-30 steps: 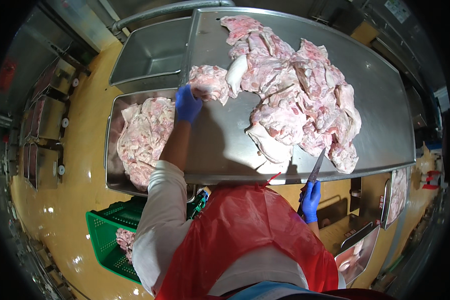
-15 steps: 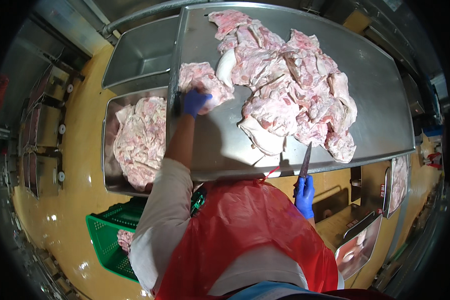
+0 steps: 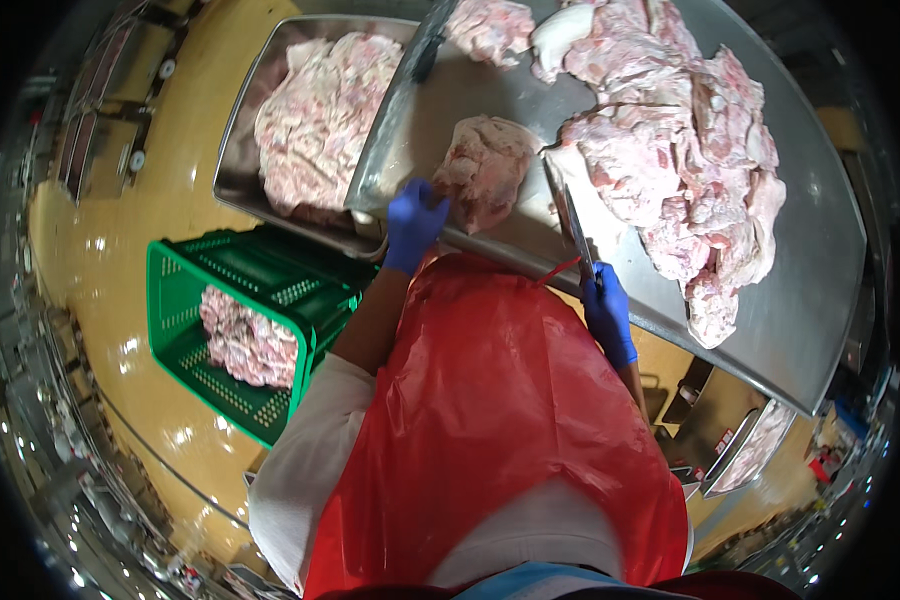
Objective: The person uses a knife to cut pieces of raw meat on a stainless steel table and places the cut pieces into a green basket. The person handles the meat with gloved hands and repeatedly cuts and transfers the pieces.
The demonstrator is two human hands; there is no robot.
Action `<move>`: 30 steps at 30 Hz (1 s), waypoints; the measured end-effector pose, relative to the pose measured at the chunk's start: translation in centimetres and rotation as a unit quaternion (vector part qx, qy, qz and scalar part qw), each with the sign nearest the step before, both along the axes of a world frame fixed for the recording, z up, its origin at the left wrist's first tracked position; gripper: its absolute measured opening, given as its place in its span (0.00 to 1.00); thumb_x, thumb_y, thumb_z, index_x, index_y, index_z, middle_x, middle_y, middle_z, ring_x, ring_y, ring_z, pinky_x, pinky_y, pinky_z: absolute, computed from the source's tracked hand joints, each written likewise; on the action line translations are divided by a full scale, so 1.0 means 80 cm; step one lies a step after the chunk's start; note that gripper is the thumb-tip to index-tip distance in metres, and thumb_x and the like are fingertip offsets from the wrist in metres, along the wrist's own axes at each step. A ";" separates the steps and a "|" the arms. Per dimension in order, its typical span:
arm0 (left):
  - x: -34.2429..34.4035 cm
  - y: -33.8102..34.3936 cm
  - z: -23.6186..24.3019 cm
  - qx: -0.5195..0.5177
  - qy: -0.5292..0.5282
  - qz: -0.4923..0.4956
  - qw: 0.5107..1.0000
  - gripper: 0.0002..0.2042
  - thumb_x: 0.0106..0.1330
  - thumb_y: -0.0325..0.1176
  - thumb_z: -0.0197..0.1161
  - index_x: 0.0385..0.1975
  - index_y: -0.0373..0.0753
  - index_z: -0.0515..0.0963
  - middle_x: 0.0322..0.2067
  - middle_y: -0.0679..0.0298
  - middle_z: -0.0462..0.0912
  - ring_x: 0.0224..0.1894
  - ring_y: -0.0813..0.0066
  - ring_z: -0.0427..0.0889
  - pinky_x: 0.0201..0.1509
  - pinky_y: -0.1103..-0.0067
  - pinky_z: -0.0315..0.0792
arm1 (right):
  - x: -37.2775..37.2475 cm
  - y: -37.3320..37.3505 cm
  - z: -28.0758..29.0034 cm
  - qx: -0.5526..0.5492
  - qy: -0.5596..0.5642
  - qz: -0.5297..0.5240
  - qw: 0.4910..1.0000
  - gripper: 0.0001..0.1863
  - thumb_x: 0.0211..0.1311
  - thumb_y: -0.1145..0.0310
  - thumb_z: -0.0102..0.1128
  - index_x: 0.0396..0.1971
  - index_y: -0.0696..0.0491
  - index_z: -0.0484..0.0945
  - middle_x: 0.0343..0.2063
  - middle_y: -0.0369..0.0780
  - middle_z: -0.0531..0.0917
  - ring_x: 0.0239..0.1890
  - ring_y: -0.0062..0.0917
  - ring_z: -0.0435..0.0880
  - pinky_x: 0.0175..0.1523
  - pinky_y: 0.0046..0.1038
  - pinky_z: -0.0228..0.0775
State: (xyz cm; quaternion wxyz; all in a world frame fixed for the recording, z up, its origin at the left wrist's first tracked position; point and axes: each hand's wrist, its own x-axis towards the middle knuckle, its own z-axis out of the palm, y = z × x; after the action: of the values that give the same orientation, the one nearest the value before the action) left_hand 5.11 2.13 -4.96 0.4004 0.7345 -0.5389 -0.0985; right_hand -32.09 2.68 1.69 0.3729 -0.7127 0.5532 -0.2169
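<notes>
Curled left hand (image 3: 417, 222): apparently pinching meat piece (image 3: 487, 172) on tabletop (image 3: 815, 260); closed right hand (image 3: 608, 310): gripping knife (image 3: 575, 230) across tabletop's near edge.

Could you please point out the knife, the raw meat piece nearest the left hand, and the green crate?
Knife (image 3: 572, 222): head view, middle of the blade.
Raw meat piece (image 3: 490, 168): head view, middle of its upper surface.
Green perforated crate (image 3: 174, 320): head view, its wall at the picture's left.

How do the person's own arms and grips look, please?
The left grip and right grip each wear a plain blue glove. The left sleeve is white and loose, with bare forearm showing past it. The right sleeve cannot be clearly seen past the red apron.
</notes>
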 end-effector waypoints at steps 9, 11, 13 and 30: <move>-0.002 -0.020 -0.014 0.074 0.102 -0.018 0.992 0.19 0.58 0.30 0.69 0.51 0.37 0.83 0.39 0.49 0.85 0.40 0.49 0.86 0.49 0.63 0.80 | 0.060 -0.054 -0.019 -0.107 -0.011 0.139 0.984 0.20 0.65 0.78 0.59 0.57 0.56 0.74 0.46 0.53 0.84 0.47 0.52 0.84 0.49 0.42 0.78; 0.004 -0.024 0.013 0.142 0.172 -0.002 0.975 0.20 0.59 0.29 0.67 0.53 0.38 0.82 0.40 0.49 0.86 0.41 0.49 0.86 0.49 0.64 0.81 | 0.079 -0.060 -0.020 -0.124 -0.029 0.161 0.979 0.24 0.65 0.78 0.58 0.62 0.54 0.73 0.45 0.53 0.83 0.46 0.51 0.84 0.48 0.42 0.77; 0.013 -0.023 0.002 0.119 0.229 -0.014 0.966 0.18 0.59 0.30 0.66 0.51 0.38 0.83 0.37 0.51 0.86 0.40 0.49 0.86 0.49 0.64 0.80 | 0.094 -0.063 -0.008 -0.100 -0.040 0.175 0.979 0.27 0.66 0.77 0.55 0.66 0.52 0.72 0.41 0.52 0.83 0.42 0.50 0.84 0.46 0.42 0.75; -0.005 -0.089 0.005 0.171 -0.060 -0.106 0.978 0.12 0.57 0.32 0.64 0.42 0.41 0.81 0.47 0.51 0.80 0.50 0.49 0.81 0.49 0.59 0.77 | 0.096 -0.055 -0.028 -0.049 0.163 0.203 0.964 0.40 0.62 0.76 0.54 0.76 0.41 0.59 0.39 0.53 0.81 0.35 0.50 0.84 0.41 0.47 0.77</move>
State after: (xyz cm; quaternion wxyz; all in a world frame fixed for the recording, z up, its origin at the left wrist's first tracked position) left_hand 4.69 -4.99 -4.54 0.2231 0.7352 -0.6121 -0.1871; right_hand -24.41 -1.70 -0.57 0.2788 -0.8529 0.4391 -0.0442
